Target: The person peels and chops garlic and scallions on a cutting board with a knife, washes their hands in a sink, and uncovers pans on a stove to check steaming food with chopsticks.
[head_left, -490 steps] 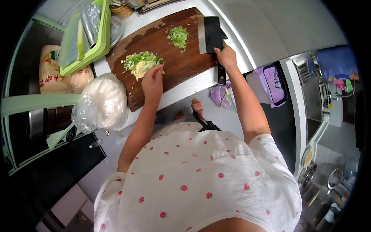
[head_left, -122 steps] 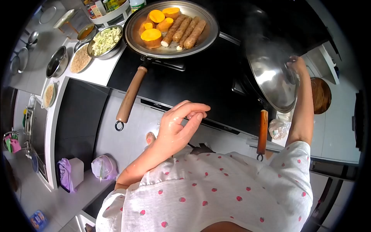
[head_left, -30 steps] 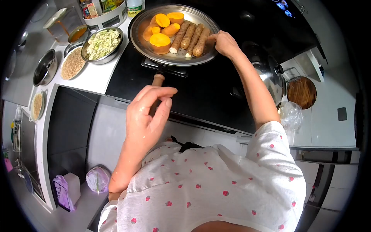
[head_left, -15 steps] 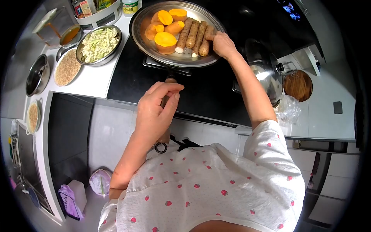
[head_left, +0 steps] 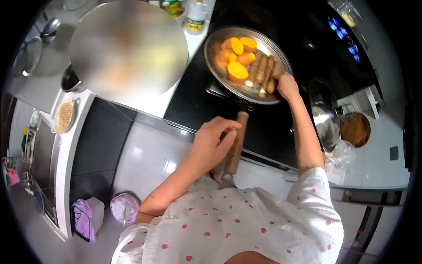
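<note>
A steel frying pan [head_left: 246, 97] sits on the black cooktop, its wooden handle [head_left: 237, 143] pointing toward me. Orange-fleshed sweet potato pieces [head_left: 238, 70] lie in its left half. Beside them, several brown yam sticks [head_left: 261, 69] lie side by side. My right hand [head_left: 288, 86] reaches over the pan's right rim, fingers closed at the rightmost yam piece; its fingertips are partly hidden. Just left of the wooden handle, my left hand [head_left: 214, 143] hovers with curved fingers and thumb apart, holding nothing.
A glass lid [head_left: 324, 116] stands right of the pan, near a round wooden board [head_left: 355, 129] and a crumpled plastic bag [head_left: 343, 155]. A labelled bottle [head_left: 195, 18] stands behind left. A blurred oval hides part of the left counter. A grain-filled bowl [head_left: 65, 116] sits farther left.
The view has swung left, so the pan and both hands appear farther right and lower. More of the wooden handle shows beside my left hand. My right hand stays at the yam pieces.
</note>
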Tool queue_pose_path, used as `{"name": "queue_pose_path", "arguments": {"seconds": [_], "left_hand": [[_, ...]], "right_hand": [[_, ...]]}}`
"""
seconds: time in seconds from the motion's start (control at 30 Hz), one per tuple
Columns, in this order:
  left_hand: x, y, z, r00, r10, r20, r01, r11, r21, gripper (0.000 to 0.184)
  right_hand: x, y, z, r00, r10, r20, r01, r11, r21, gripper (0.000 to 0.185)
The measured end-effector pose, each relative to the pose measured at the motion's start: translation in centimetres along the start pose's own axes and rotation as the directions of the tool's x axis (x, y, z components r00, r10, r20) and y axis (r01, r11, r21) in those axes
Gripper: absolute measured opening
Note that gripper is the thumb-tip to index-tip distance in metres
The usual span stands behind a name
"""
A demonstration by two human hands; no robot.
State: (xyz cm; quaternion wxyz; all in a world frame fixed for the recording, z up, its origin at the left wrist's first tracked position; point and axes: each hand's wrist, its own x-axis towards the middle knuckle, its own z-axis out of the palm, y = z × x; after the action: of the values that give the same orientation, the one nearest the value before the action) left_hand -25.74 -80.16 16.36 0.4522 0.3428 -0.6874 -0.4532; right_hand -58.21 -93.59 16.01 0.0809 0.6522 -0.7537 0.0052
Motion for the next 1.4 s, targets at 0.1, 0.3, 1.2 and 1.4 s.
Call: {"name": "queue_pose_path", "arguments": {"seconds": [0.1, 0.3, 1.2, 1.4], "left_hand": [[-0.6, -0.3, -0.8, 1.000, -0.004, -0.022, 0.004, 1.000, 0.023, 0.014], [-0.6, -0.2, -0.8, 0.995, -0.007, -0.102, 0.010, 1.000, 0.029, 0.013], [-9.0, -5.6, -32.9, 0.584, -0.045, -0.811, -0.140, 0.978, -0.155, 0.015], [-20.8, -5.2, -38.9, 0.089, -0.005, -0.996, 0.151, 0.988, 0.009, 0.024]], "right_hand": [[-0.1, 0.3, 0.1, 0.993, -0.038, -0.112, 0.042, 0.998, 0.037, 0.029], [-3.1, -6.5, -6.1, 0.955, -0.184, -0.232, 0.212, 0.972, 0.099, 0.014], [-8.2, -57.1, -12.8, 0.465, -0.842, -0.275, 0.829, 0.304, 0.469, 0.017], [-16.5, -71.0, -11.2, 0.064, -0.900, -0.432, 0.777, -0.226, 0.587, 0.018]]}}
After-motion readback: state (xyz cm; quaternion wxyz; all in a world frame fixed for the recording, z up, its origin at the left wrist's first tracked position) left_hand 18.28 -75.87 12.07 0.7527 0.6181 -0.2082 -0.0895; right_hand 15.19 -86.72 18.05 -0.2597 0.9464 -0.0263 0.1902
